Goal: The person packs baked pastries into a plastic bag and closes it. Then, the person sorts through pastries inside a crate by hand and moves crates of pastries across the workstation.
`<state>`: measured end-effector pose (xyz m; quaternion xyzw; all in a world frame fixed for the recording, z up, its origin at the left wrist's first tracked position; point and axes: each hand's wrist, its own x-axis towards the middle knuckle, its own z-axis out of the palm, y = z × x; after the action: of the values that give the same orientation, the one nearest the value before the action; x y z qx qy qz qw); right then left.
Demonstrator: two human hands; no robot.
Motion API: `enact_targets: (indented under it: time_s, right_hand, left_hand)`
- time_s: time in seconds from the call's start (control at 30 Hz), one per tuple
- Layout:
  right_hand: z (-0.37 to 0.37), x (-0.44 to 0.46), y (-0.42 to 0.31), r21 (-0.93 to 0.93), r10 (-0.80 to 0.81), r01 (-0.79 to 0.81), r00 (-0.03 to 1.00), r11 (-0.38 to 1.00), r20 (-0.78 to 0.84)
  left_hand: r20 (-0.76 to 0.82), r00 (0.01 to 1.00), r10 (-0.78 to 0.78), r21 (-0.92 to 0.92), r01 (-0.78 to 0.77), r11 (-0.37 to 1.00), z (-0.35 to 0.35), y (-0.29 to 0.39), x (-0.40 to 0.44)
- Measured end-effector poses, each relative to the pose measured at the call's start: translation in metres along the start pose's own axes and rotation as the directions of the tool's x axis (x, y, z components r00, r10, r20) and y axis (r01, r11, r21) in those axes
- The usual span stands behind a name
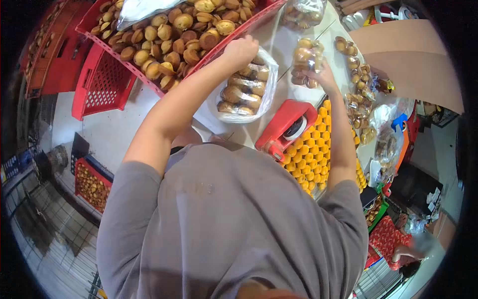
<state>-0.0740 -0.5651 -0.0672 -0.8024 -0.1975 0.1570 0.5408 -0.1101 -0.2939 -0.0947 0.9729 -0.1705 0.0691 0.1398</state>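
My left hand (pixel 241 52) is closed at the upper rim of a clear plastic bag (pixel 269 94), seemingly pinching its edge; the fingertips are partly hidden. Inside the bag lie several wrapped packs of round brown pastries (pixel 239 93). To the right, my right hand (pixel 322 77) grips the side of a clear pack of round filled pastries (pixel 305 57) over the white tiled table (pixel 285 89). A red tape sealer (pixel 281 127) stands between the bag and my right forearm.
A red crate (pixel 144 79) heaped with loose pastries fills the upper left. Yellow-orange pastries (pixel 311 154) lie in rows beside the sealer. More clear packs (pixel 356 74) line the table's right side, near cardboard (pixel 403 60). A person in red (pixel 391 239) is at lower right.
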Motion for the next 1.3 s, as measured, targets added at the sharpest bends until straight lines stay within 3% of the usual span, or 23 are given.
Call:
enact_targets:
  time_s: [0.07,0.1,0.13,0.17,0.2,0.23,0.27,0.3,0.37,0.43,0.47,0.53,0.63,0.73,0.83,0.9,0.93,0.97,1.0,1.07,1.1,1.2,1.3]
  right_hand:
    - [0.018,-0.017,-0.035,0.15,-0.051,0.057,0.998,0.987,-0.043]
    - [0.031,-0.02,-0.041,0.253,-0.232,0.224,0.973,0.941,0.005]
    - [0.05,-0.023,-0.06,0.601,0.013,-0.003,1.0,0.799,-0.012]
    - [0.071,-0.025,-0.08,0.854,0.245,-0.18,0.967,0.488,0.064]
    - [0.093,-0.026,-0.089,0.8,-0.008,0.001,1.0,0.6,0.005]
    - [0.106,-0.028,-0.094,0.729,-0.265,0.198,0.964,0.655,-0.024]
    - [0.107,-0.024,-0.09,0.107,-0.384,0.383,0.923,0.917,-0.02]
    - [0.108,-0.019,-0.087,-0.562,-0.467,0.419,0.882,0.713,0.064]
    - [0.117,-0.013,-0.083,-0.659,-0.496,0.411,0.866,0.629,0.067]
    - [0.126,-0.012,-0.091,-0.882,-0.269,0.322,0.934,0.343,0.237]
    - [0.132,-0.008,-0.095,-0.925,-0.215,0.284,0.949,0.253,0.232]
    - [0.141,0.001,-0.093,-0.932,-0.185,0.283,0.952,0.225,0.244]
    - [0.147,0.015,-0.091,-0.931,-0.069,0.32,0.948,0.176,0.312]
    - [0.143,0.017,-0.089,-0.928,-0.089,0.312,0.95,0.202,0.3]
    - [0.138,0.022,-0.098,-0.923,0.265,0.148,0.931,0.356,0.251]
    - [0.135,0.03,-0.081,-0.939,0.258,0.169,0.933,0.298,0.25]
    - [0.14,0.023,-0.086,-0.941,0.081,0.184,0.973,0.283,0.215]
    - [0.142,0.022,-0.089,-0.939,0.081,0.188,0.972,0.287,0.219]
    - [0.143,0.022,-0.092,-0.942,0.115,0.182,0.968,0.281,0.222]
    - [0.141,0.022,-0.098,-0.947,0.153,0.173,0.963,0.27,0.219]
    - [0.14,0.024,-0.1,-0.942,0.187,0.14,0.961,0.305,0.203]
    - [0.137,0.024,-0.093,-0.948,0.207,0.082,0.967,0.306,0.151]
    - [0.137,0.011,-0.084,-0.97,0.168,0.039,0.982,0.241,0.081]
  left_hand:
    - [-0.013,1.0,-0.002,-0.049,0.002,0.999,-0.007,-0.002,0.008]
    - [-0.021,1.0,0.004,-0.096,-0.007,0.995,-0.01,-0.004,0.015]
    - [0.103,0.993,-0.049,-0.122,0.062,0.991,-0.008,-0.011,0.027]
    - [0.089,0.996,-0.025,-0.168,0.04,0.985,-0.009,-0.016,0.034]
    - [0.077,0.997,-0.001,-0.213,0.017,0.977,-0.012,-0.022,0.038]
    - [0.114,0.991,0.068,-0.229,-0.041,0.972,-0.022,-0.029,0.041]
    - [0.098,0.994,0.052,-0.305,-0.02,0.952,-0.029,-0.032,0.039]
    - [0.082,0.996,0.034,-0.377,-0.001,0.926,-0.035,-0.034,0.038]
    - [0.047,0.996,0.073,-0.289,-0.056,0.956,-0.035,-0.041,0.044]
    - [0.085,0.996,0.042,-0.36,-0.009,0.933,-0.033,-0.035,0.043]
    - [0.081,0.996,0.046,-0.364,-0.013,0.931,-0.034,-0.033,0.045]
    - [-0.073,0.929,0.362,-0.34,-0.364,0.867,-0.039,-0.03,0.048]
    - [-0.191,0.901,0.39,-0.266,-0.43,0.863,-0.043,-0.024,0.031]
    - [-0.444,0.895,0.032,-0.364,-0.213,0.907,-0.049,-0.023,-0.004]
    - [-0.6,0.796,0.076,-0.084,-0.158,0.984,-0.076,0.007,-0.069]
    - [-0.526,0.775,0.351,-0.196,-0.512,0.836,-0.047,0.03,-0.112]
    - [-0.402,0.865,0.302,-0.25,-0.42,0.872,-0.035,0.045,-0.128]
    - [-0.267,0.932,0.246,-0.289,-0.321,0.902,-0.027,0.055,-0.137]
    - [-0.264,0.933,0.245,-0.29,-0.319,0.902,-0.024,0.055,-0.138]
    - [0.19,0.96,0.204,0.013,-0.21,0.978,-0.02,0.055,-0.136]
    - [0.189,0.96,0.205,0.009,-0.21,0.978,-0.025,0.058,-0.137]
    - [0.283,0.902,0.326,-0.318,-0.232,0.919,-0.038,0.066,-0.146]
    - [0.241,0.946,0.217,-0.344,-0.126,0.93,-0.039,0.057,-0.15]
